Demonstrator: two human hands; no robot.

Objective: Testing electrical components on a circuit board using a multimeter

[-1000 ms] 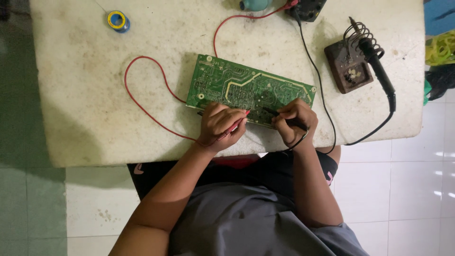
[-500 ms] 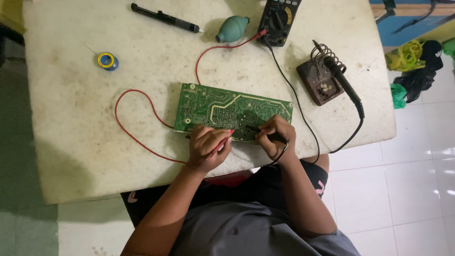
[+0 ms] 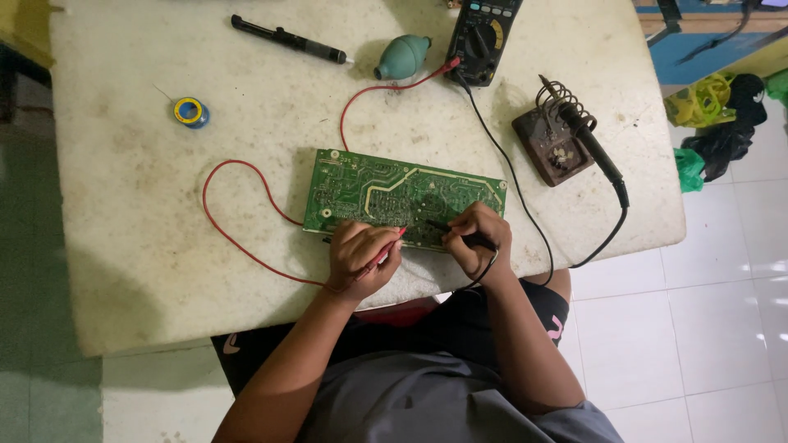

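A green circuit board [image 3: 394, 194] lies solder side up near the front edge of a worn white table [image 3: 131, 205]. My left hand [image 3: 359, 258] grips a red test probe [image 3: 386, 250] whose tip touches the board's near edge. A black test probe [image 3: 450, 228] is held in my right hand [image 3: 480, 240], its tip on the board just right of the red one. The red lead [image 3: 238, 238] loops left across the table, and the black lead [image 3: 513, 176] runs back to a dark multimeter [image 3: 483, 37] at the far edge.
A soldering iron [image 3: 595, 152] rests in a coiled stand [image 3: 552, 139] to the right. At the back lie a black desoldering pump [image 3: 287, 38] and a teal rubber blower bulb [image 3: 404, 57]. A small solder spool [image 3: 190, 111] sits at left. Tiled floor surrounds the table.
The view has shifted so the table's far edge with the pump, bulb and multimeter has come into sight. Both hands stay on the board's near edge with their probes.
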